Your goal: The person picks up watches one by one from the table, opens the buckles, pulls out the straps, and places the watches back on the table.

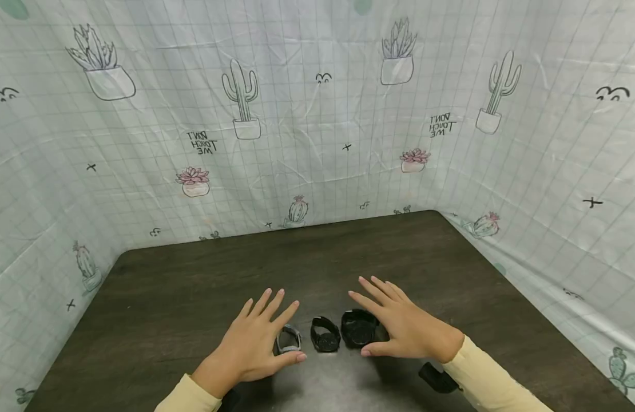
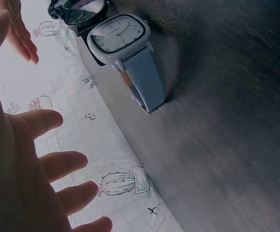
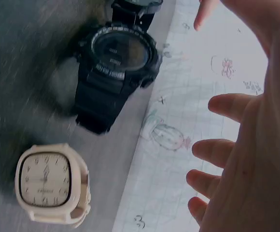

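Observation:
Three watches stand in a row near the table's front edge: a grey-blue one with a square face, a black one and a bulkier black digital one. The right wrist view also shows a cream square watch, which my right hand hides in the head view. My left hand is spread flat beside the grey-blue watch, its thumb just below it. My right hand is spread over the right side of the bulky black watch. Neither hand holds anything.
The dark wooden table is walled on three sides by a pale gridded cloth with cactus drawings. A black wrist device shows under my right sleeve.

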`<state>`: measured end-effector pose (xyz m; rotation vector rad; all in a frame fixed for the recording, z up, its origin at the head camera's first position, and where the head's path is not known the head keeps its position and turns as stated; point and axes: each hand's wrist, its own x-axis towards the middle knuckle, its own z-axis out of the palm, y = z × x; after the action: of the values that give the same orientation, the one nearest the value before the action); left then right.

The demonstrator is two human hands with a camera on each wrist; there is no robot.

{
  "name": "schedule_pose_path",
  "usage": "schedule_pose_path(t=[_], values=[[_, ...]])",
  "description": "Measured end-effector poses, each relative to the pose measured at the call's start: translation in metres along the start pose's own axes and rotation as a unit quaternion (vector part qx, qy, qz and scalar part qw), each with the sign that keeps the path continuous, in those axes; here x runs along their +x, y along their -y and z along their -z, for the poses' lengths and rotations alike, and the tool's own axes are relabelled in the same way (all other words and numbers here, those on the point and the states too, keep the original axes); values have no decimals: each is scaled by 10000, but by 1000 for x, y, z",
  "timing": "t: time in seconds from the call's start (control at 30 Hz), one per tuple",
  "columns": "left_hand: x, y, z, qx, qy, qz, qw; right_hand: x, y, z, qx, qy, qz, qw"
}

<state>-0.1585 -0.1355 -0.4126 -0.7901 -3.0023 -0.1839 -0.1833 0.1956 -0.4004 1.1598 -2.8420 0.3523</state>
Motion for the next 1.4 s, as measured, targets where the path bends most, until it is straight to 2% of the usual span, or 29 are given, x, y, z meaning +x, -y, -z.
schedule_pose_path(t=[0.2, 0.4, 0.57, 0.67, 0.83, 0.9, 0.97, 1.07, 1.13, 1.23, 1.3, 1.4], values=[[-2, 0, -8, -173, 74, 24, 9998, -10, -19, -6, 326, -158, -288, 9989], [2, 1, -9, -154, 76, 23, 9998, -17, -44, -5, 678, -81, -927, 9934], [7, -4, -6, -121, 129, -31, 9998, -17, -62, -4, 854, 39, -1511, 9848], [8, -9, -5, -163, 166, -70, 9997, -15, -72, -9, 1448, 131, -1826, 9724], [12, -17, -5, -276, 144, -101, 9995, -12, -86, -22, 2636, 408, -2174, 9390], [14, -21, -5, -307, 95, -119, 9994, -11, -89, -26, 2863, 473, -2192, 9315], [15, -24, -6, -361, 31, -147, 9992, -11, -90, -29, 2980, 463, -2149, 9289], [17, -29, -6, -485, -78, -192, 9986, -13, -90, -27, 3052, 363, -2127, 9275], [19, -33, -5, -558, -176, -255, 9980, -15, -87, -21, 3038, 257, -2023, 9306], [19, -39, -2, -609, -427, -403, 9964, -20, -77, -9, 2645, -65, -1837, 9467], [20, -46, 1, -628, -684, -531, 9943, -23, -66, 1, 2187, -437, -1670, 9604], [23, -59, 6, -721, -1118, -740, 9883, -27, -43, 14, 1529, -988, -1381, 9735]])
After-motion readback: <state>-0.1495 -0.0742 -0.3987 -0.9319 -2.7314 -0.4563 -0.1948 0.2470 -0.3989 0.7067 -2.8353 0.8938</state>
